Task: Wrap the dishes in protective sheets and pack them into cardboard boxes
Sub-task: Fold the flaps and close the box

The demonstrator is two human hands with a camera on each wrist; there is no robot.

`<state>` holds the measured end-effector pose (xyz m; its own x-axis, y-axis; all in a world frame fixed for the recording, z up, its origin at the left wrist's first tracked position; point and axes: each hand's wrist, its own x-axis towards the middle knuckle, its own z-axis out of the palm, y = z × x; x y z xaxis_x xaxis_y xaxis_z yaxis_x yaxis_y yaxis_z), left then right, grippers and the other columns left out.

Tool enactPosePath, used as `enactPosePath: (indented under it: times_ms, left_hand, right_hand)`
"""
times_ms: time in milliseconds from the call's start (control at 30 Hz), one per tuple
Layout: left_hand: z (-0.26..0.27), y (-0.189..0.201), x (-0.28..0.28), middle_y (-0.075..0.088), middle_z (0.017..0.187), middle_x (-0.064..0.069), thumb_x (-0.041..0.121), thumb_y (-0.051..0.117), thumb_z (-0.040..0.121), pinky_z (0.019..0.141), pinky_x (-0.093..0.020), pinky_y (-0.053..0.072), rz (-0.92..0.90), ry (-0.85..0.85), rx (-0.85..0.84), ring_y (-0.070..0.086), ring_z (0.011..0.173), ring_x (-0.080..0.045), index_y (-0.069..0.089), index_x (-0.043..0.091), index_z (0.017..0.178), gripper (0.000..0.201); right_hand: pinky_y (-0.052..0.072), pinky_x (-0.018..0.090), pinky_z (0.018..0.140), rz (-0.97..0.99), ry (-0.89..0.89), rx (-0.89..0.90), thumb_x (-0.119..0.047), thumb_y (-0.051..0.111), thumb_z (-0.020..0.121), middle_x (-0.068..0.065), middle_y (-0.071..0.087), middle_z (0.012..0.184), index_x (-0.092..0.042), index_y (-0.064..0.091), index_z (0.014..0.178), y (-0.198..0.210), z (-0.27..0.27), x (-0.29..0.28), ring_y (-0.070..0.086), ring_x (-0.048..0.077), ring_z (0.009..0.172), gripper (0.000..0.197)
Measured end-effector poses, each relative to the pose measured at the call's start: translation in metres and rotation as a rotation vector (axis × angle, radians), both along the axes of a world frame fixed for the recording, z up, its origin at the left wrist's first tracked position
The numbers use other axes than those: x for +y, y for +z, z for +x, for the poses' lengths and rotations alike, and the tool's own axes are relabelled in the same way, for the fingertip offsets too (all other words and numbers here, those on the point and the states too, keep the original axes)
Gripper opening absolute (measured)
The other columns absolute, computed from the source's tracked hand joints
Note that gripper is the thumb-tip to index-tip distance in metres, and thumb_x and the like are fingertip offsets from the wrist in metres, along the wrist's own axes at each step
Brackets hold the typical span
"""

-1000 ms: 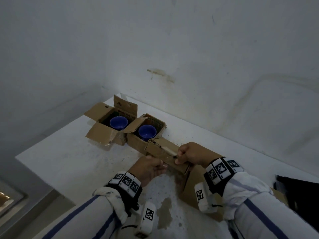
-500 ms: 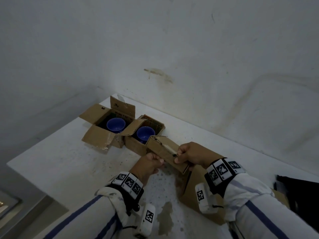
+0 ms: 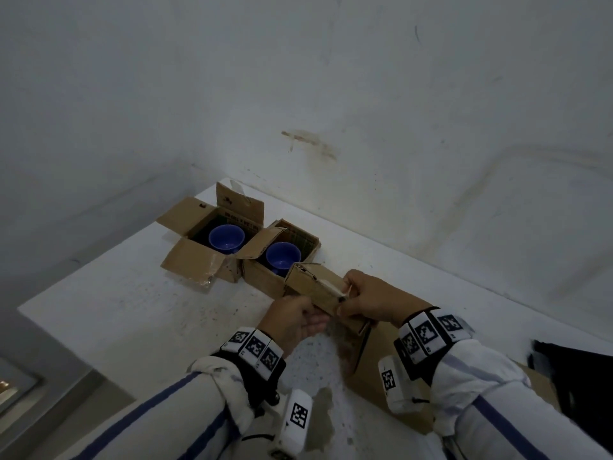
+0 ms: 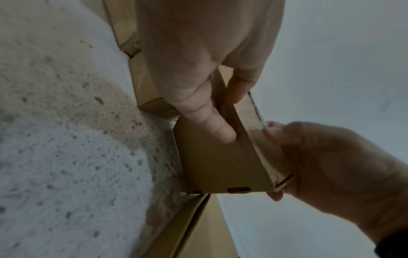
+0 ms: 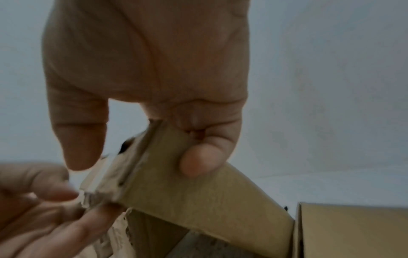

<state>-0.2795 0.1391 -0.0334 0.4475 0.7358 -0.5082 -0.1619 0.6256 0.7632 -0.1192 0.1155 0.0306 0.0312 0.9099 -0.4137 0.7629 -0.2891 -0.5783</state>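
Note:
Two open cardboard boxes (image 3: pixel 185 263) (image 3: pixel 262 280) stand side by side at the table's far left. Each holds a bare blue bowl (image 3: pixel 226 237) (image 3: pixel 282 258). Nearer to me, a third box's cardboard flap (image 3: pixel 316 287) is raised between my hands. My left hand (image 3: pixel 313 315) pinches its near edge, thumb (image 4: pixel 220 132) on one face and a finger behind. My right hand (image 3: pixel 346 298) pinches the flap's end, with the thumb (image 5: pixel 198 160) pressed on the cardboard (image 5: pixel 198 200). What this box holds is hidden.
The white speckled table (image 3: pixel 132 310) meets the wall at the back and drops off at the left. Flat brown cardboard (image 3: pixel 365 383) lies under my right wrist. A dark object (image 3: pixel 580 376) sits at the right edge.
My left hand has come up closer to the flap and taken its near edge. The right hand keeps its hold. My view has shifted a little.

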Motion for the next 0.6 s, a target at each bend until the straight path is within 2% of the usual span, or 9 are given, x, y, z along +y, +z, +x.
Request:
enactPosePath:
  times_ms: [67,133,200,333,500,600]
  left_hand:
    - [0.001,0.005,0.0,0.068,0.102,-0.021,0.009,0.045,0.095,0.076,-0.034,0.058,-0.016,-0.01,-0.033,0.068,0.088,-0.027,0.062,0.0,0.11,0.024]
    - [0.004,0.009,-0.002,0.069,0.102,-0.019,0.014,0.047,0.097,0.075,-0.032,0.057,-0.03,-0.013,-0.076,0.068,0.091,-0.026,0.064,0.003,0.109,0.024]
    - [0.006,0.012,-0.001,0.069,0.1,-0.016,0.015,0.047,0.098,0.075,-0.031,0.057,-0.038,0.004,-0.083,0.067,0.091,-0.024,0.064,0.004,0.108,0.023]
    - [0.004,0.015,0.004,0.069,0.092,-0.014,0.016,0.047,0.098,0.071,-0.03,0.058,-0.038,-0.013,-0.021,0.068,0.086,-0.023,0.063,0.003,0.106,0.022]
    - [0.007,0.021,0.006,0.069,0.089,-0.013,0.014,0.04,0.101,0.066,-0.028,0.058,-0.086,-0.055,-0.039,0.067,0.083,-0.021,0.062,0.005,0.097,0.023]
    - [0.008,0.023,0.008,0.068,0.087,-0.013,0.015,0.04,0.1,0.069,-0.032,0.056,-0.092,-0.055,-0.004,0.065,0.081,-0.022,0.062,0.004,0.093,0.026]
  right_hand:
    - [0.041,0.021,0.062,0.044,0.016,-0.184,-0.05,0.061,0.083,-0.006,0.046,0.089,-0.024,0.047,0.11,0.0,-0.006,0.0,0.05,0.011,0.079,0.04]
    - [0.042,0.03,0.075,0.101,-0.034,-0.398,-0.066,0.045,0.085,0.001,0.044,0.102,-0.023,0.048,0.116,-0.005,-0.015,-0.002,0.051,0.02,0.094,0.053]
    - [0.043,0.034,0.08,0.154,-0.072,-0.51,-0.062,0.038,0.09,0.007,0.049,0.11,-0.017,0.052,0.113,-0.009,-0.025,-0.003,0.053,0.026,0.101,0.053]
    - [0.044,0.034,0.08,0.213,-0.069,-0.54,-0.052,0.034,0.096,0.009,0.055,0.109,-0.013,0.06,0.107,-0.013,-0.03,-0.002,0.056,0.026,0.102,0.048]
    - [0.043,0.038,0.086,0.174,-0.013,-0.59,-0.041,0.027,0.101,0.013,0.054,0.117,-0.011,0.057,0.116,-0.005,-0.024,-0.006,0.052,0.031,0.109,0.044]
    - [0.042,0.039,0.091,0.158,0.017,-0.655,-0.051,0.033,0.097,0.01,0.051,0.121,-0.013,0.052,0.123,-0.007,-0.024,-0.009,0.046,0.03,0.115,0.049]
